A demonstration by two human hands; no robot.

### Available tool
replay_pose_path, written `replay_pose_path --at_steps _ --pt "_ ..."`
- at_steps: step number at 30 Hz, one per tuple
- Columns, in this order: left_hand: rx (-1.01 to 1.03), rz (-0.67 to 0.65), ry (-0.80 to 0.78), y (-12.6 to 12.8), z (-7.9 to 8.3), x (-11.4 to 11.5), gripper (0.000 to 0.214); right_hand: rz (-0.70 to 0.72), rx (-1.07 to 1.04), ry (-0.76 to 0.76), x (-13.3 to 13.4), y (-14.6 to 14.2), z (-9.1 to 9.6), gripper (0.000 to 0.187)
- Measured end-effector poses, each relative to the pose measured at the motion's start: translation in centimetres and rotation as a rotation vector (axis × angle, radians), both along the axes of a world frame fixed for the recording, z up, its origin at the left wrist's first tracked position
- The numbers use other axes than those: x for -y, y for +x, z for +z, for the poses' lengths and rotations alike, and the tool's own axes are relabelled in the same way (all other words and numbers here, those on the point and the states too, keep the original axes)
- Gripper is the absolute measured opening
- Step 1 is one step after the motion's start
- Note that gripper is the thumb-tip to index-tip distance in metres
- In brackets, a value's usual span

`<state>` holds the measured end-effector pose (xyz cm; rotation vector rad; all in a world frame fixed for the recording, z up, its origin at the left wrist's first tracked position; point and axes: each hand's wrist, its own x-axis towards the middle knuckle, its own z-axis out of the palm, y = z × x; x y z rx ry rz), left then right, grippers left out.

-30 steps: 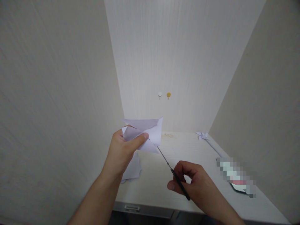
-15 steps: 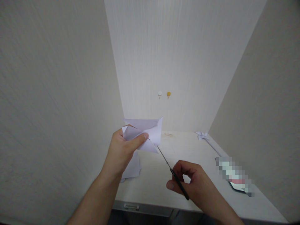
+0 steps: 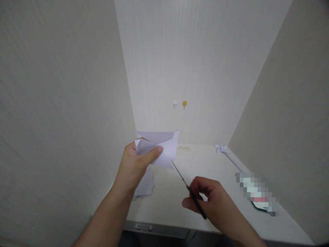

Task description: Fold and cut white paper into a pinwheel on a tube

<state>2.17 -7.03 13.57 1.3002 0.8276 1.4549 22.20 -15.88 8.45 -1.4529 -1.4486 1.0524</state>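
My left hand (image 3: 136,164) is raised above the desk and pinches a folded white sheet of paper (image 3: 164,145) between thumb and fingers. My right hand (image 3: 210,200) is closed round the black handles of thin scissors (image 3: 189,188). Their metal blades point up and left, and the tip touches the lower right edge of the folded paper.
A light wooden desk (image 3: 174,199) sits in a nook between pale walls. More white paper (image 3: 145,185) lies under my left hand. A folded paper pinwheel on a stick (image 3: 226,152) rests at the back right. A blurred-out object (image 3: 257,193) lies at the right. Two small hooks (image 3: 180,103) hang on the back panel.
The scissors' tip has slid slightly up and left along the paper's lower edge. My hands have otherwise stayed in place.
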Motion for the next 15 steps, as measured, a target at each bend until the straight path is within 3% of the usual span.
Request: replay_pose_path --at_steps 6,8,13,15 --pt "-0.057 0.013 -0.016 -0.4 -0.7 -0.8 0.027 0.054 0.009 -0.016 -0.4 1.1 -2.0 0.025" --pt "-0.135 -0.013 -0.03 -0.6 -0.8 -1.0 0.023 -0.004 -0.031 0.056 -0.9 2.0 -2.1 0.027" --pt "-0.391 -0.244 -0.092 -0.2 -0.8 -0.9 0.016 -0.199 -0.234 0.281 -2.0 3.4 0.4 0.031" --pt "-0.447 -0.33 -0.105 0.0 -0.8 -0.7 0.014 -0.213 -0.241 0.362 -2.3 3.2 1.4 0.03"
